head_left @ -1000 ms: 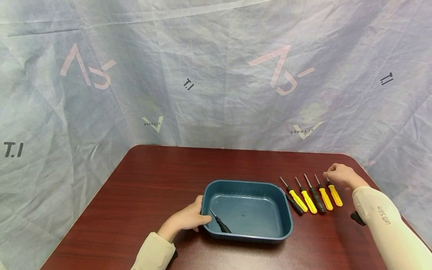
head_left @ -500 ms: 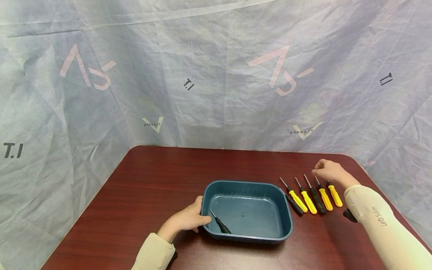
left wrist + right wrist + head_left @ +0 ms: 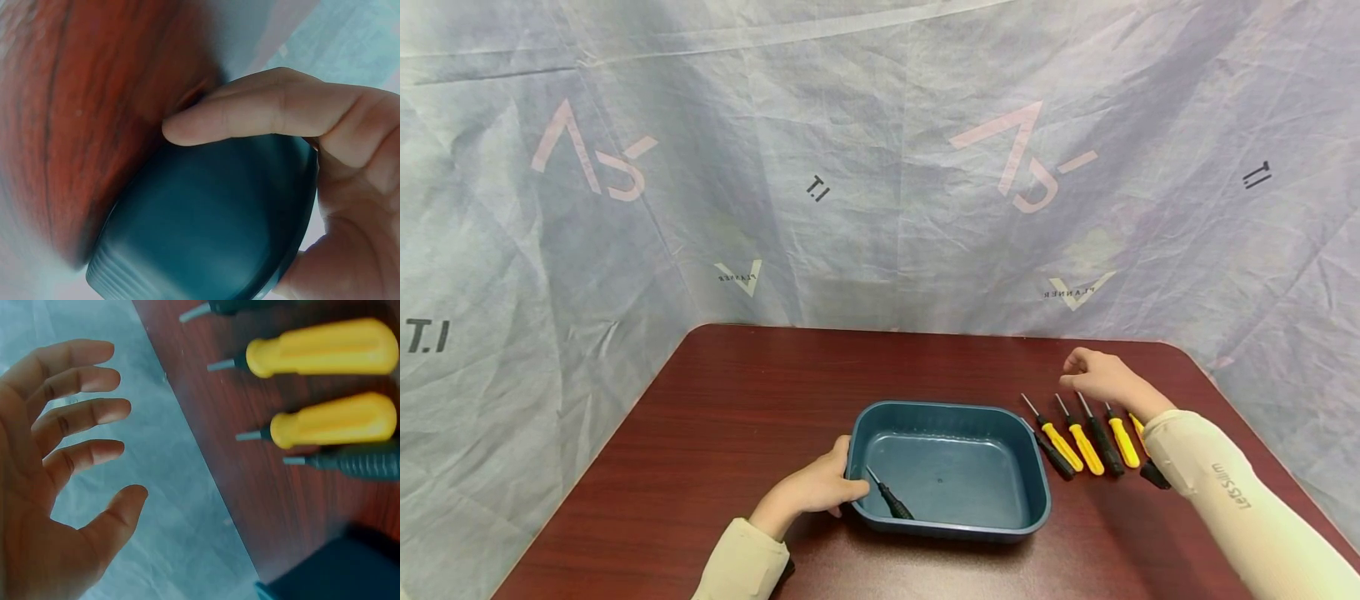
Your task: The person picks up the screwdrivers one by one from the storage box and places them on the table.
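Note:
My left hand (image 3: 816, 483) grips the left wall of a blue plastic tray (image 3: 1041, 500), with the thumb over the rim and the fingers (image 3: 225, 119) along the outside. Inside the tray, near its front left corner, lies a black-handled screwdriver (image 3: 895, 502). To the right of the tray lies a row of several yellow-handled and black-handled screwdrivers, among them a yellow one (image 3: 1087, 452) and a black one (image 3: 1105, 446). My right hand (image 3: 1105, 377) hovers over the row's tips, holding nothing, its fingers (image 3: 81, 415) spread and slightly bent. The right wrist partly hides the rightmost yellow screwdriver (image 3: 1138, 427).
The dark red wooden table (image 3: 715, 400) carries everything and has rounded far corners. A grey-blue printed sheet (image 3: 880, 208) hangs along its far edge and sides. One black screwdriver (image 3: 1056, 454) lies close against the tray's right side.
My right hand has moved left along the row, from the rightmost screwdriver's tip toward the middle ones. The left hand, the tray and the screwdrivers stay in place.

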A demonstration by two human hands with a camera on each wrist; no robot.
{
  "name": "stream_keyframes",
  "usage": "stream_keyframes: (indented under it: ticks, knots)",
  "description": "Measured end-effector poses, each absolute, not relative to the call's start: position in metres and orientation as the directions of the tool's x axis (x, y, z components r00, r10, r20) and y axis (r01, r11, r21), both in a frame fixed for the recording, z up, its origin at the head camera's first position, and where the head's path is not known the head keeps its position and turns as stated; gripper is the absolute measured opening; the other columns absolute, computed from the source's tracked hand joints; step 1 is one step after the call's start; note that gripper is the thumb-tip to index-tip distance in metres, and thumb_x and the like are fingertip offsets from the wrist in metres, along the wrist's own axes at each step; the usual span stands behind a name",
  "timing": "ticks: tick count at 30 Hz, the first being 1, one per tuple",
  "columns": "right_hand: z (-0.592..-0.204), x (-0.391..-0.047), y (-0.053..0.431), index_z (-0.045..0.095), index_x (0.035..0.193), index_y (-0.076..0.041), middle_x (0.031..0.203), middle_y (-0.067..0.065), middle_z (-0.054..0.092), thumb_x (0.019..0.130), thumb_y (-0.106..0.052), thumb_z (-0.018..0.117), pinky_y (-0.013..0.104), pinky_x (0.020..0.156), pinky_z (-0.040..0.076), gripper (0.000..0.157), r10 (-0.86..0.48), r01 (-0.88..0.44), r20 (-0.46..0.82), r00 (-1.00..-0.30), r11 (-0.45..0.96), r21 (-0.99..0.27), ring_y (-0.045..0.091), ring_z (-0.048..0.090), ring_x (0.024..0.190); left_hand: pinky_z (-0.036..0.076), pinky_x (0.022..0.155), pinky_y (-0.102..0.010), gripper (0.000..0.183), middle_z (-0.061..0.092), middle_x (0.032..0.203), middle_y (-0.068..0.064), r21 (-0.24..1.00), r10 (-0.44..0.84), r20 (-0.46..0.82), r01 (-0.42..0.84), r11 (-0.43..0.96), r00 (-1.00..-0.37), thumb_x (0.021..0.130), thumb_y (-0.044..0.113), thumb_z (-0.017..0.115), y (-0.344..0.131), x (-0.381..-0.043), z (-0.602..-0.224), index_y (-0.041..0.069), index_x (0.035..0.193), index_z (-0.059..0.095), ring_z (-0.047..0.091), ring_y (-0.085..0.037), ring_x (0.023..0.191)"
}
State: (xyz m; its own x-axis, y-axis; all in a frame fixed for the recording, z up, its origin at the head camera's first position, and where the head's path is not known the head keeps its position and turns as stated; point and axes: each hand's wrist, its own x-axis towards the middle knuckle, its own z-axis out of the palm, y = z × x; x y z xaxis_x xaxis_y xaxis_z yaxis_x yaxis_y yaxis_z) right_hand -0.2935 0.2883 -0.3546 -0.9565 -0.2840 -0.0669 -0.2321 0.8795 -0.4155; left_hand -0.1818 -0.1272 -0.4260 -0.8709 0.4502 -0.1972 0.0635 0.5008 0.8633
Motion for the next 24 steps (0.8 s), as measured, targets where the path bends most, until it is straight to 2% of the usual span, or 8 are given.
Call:
stream_keyframes:
  ticks: [9, 20, 24]
  knots:
    - [-0.349, -0.286, 0.268, 0.051, 0.107, 0.004, 0.092, 0.014, 0.057, 0.085, -0.022, 0.058, 0.035, 0.062, 0.044, 0.035, -0.332, -0.268, -0.067, -0.941, 0.851, -0.452, 0.021, 0.052, 0.073, 0.048, 0.048, -0.036, 0.069, 0.051, 0.087, -0.012, 0.860, 0.445, -0.209, 0.053, 0.508, -0.871, 0.076, 0.014, 0.057, -0.127, -0.181, -0.425, -0.007, 0.131, 0.021, 0.052, -0.021, 0.061]
    - [-0.344, -0.276, 0.246, 0.052, 0.104, 0.000, 0.084, 0.008, 0.055, 0.083, -0.020, 0.060, 0.032, 0.055, 0.044, 0.030, -0.389, -0.325, -0.045, -0.920, 0.824, -0.464, 0.018, 0.050, 0.061, 0.048, 0.048, -0.036, 0.069, 0.051, 0.087, -0.011, 0.863, 0.452, -0.207, 0.056, 0.503, -0.868, 0.076, 0.014, 0.057, -0.127, -0.181, -0.424, -0.008, 0.131, 0.021, 0.052, -0.021, 0.062]
    - [-0.342, -0.272, 0.237, 0.053, 0.103, -0.001, 0.084, 0.006, 0.055, 0.082, -0.020, 0.062, 0.032, 0.056, 0.045, 0.030, -0.412, -0.354, -0.029, -0.911, 0.815, -0.459, 0.018, 0.051, 0.064, 0.048, 0.048, -0.036, 0.070, 0.051, 0.087, -0.012, 0.864, 0.450, -0.212, 0.049, 0.502, -0.868, 0.075, 0.014, 0.056, -0.126, -0.181, -0.425, -0.008, 0.131, 0.020, 0.052, -0.022, 0.062]
